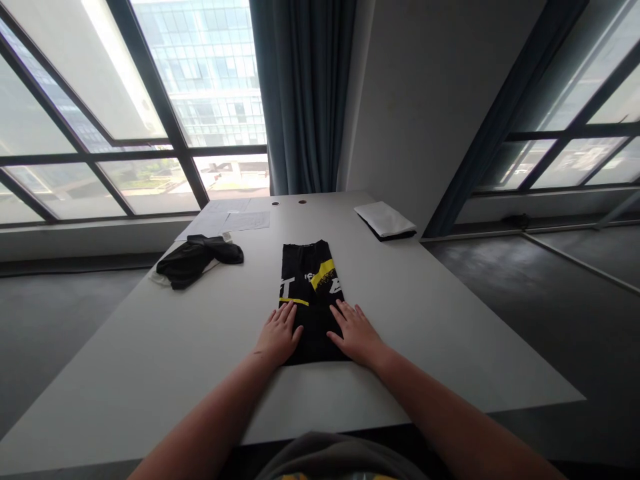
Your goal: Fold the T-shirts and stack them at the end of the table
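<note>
A folded black garment (314, 333) with yellow bands and white lettering lies flat on the white table (225, 373) in front of me; its exact kind is hidden by the folds. On its left edge rests my left hand (280, 333), fingers stretched out and lying flat. My right hand (356, 332) lies the same way over the right edge, fingers spread, holding nothing. The near part under my hands is plain black, while the print shows on the far part.
To the left is a crumpled black cloth or bag (200, 259) with something whitish under it. Paper sheets (245, 221) lie at the far left. A flat white packet with a dark underside (386, 220) sits at the far right. Windows and a blue curtain (305, 100) stand behind.
</note>
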The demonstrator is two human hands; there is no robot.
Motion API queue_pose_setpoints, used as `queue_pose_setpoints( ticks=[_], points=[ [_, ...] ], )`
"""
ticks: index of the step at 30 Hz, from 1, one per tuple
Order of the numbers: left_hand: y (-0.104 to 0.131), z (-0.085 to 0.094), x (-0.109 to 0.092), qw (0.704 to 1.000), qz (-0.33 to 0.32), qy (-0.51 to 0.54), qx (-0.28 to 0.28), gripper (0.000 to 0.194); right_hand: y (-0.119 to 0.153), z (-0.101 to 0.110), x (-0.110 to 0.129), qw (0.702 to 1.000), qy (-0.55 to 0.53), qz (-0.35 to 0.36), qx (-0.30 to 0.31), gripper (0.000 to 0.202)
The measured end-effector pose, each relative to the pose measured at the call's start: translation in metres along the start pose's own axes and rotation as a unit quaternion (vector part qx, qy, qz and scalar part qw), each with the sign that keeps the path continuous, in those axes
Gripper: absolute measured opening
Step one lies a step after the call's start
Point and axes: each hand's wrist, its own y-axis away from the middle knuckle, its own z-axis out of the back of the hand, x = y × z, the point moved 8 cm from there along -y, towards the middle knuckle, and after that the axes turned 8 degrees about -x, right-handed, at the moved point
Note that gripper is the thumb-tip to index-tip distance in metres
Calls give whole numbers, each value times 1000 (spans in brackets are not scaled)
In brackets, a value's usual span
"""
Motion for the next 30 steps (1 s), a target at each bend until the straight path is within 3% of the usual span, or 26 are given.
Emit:
queue_pose_setpoints(
  ticks=[6, 10, 18, 23, 30],
  points=[
    [47, 2, -10, 998, -24, 47, -42, 62, 39, 0, 9, 999, -34, 21, 7, 78],
    [51, 8, -9, 996, -26, 75, -38, 63, 43, 4, 9, 998, -52, 28, -1, 74],
    [-2, 13, 20, 997, -39, 60, 1, 53, 3, 8, -16, 999, -42, 14, -8, 64],
    [-44, 4, 37, 999, -35, 24, 15, 57, -31, 7, -28, 1000, -13, -9, -12, 65],
    [-56, -9, 43, 999, -29, 0, 34, 60, -46, -2, -30, 1000, 11, -12, 6, 67]
  ],
)
